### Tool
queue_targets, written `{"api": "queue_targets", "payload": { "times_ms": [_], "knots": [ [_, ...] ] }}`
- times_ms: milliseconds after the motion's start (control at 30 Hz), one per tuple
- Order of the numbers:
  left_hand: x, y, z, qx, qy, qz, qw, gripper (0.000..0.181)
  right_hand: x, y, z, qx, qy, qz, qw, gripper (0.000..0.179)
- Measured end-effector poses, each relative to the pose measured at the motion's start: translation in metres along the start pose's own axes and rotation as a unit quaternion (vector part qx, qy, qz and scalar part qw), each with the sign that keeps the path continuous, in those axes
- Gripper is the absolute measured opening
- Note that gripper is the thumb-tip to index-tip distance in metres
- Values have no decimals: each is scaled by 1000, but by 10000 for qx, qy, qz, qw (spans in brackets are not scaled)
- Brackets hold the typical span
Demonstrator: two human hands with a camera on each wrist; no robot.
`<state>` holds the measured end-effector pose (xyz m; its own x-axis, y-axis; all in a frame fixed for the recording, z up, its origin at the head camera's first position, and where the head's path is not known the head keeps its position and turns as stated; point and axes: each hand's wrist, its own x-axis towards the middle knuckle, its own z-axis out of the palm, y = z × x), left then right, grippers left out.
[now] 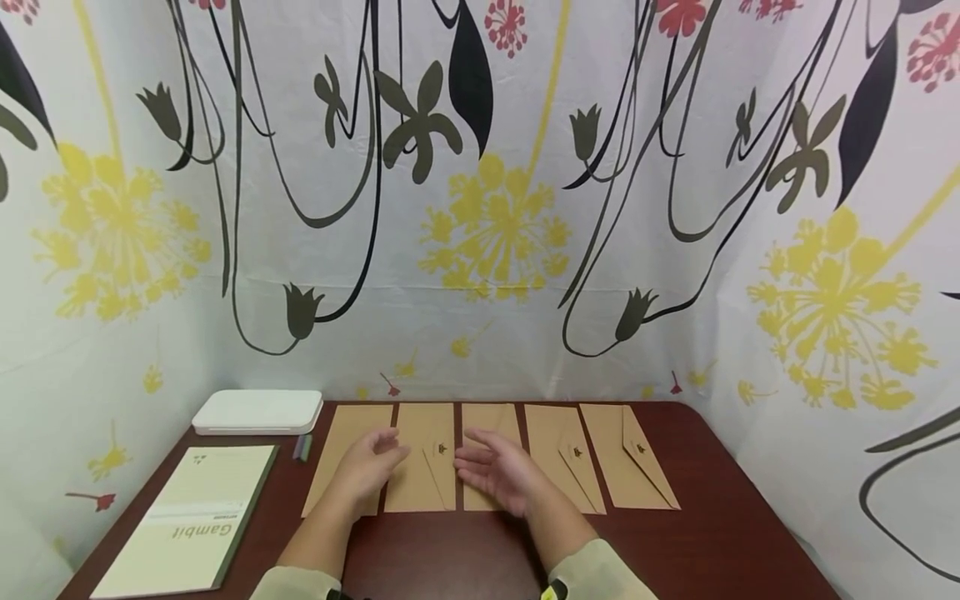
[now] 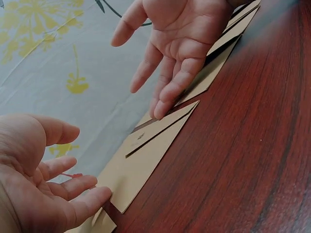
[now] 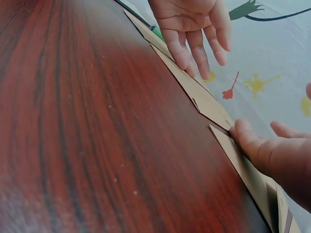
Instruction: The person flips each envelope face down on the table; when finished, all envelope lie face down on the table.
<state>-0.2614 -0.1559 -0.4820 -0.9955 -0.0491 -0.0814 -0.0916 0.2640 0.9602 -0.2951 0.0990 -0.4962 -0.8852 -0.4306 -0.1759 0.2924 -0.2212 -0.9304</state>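
Several brown kraft paper envelopes lie side by side in a row along the back of the table. My left hand hovers over the leftmost envelope, fingers loosely bent and empty. Over the middle envelope is my right hand, its fingers relaxed with nothing in them. The palms face each other, with the second envelope between them, its flap and small dark print showing. In the left wrist view, the left fingertips come close to an envelope's edge. Two more envelopes lie to the right.
A pale notebook marked "Gambit" lies at the left of the dark red wooden table. Behind it sits a white flat case, with small coloured sticks nearby. A flower-printed curtain encloses the back and sides.
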Motion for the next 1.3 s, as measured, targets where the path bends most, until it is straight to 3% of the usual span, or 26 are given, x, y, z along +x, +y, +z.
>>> {"api": "queue_targets", "payload": {
  "times_ms": [300,567,900,1133,1300],
  "knots": [
    [-2,0,4,47,-89,134,9999,53,5,2,-5,247,78,-239,9994,73],
    [-6,3,17,248,-225,286,9990,55,3,2,1,-12,-93,-358,9993,63],
    [-8,11,32,-173,-433,459,9979,55,-2,2,19,-228,-399,-441,9980,70],
    [-13,20,33,-408,-444,309,9977,54,-7,1,34,-297,-584,-413,9970,71],
    [-15,24,32,-834,-435,171,9954,55,-8,3,39,-503,-679,-333,9959,64]
  ]
}}
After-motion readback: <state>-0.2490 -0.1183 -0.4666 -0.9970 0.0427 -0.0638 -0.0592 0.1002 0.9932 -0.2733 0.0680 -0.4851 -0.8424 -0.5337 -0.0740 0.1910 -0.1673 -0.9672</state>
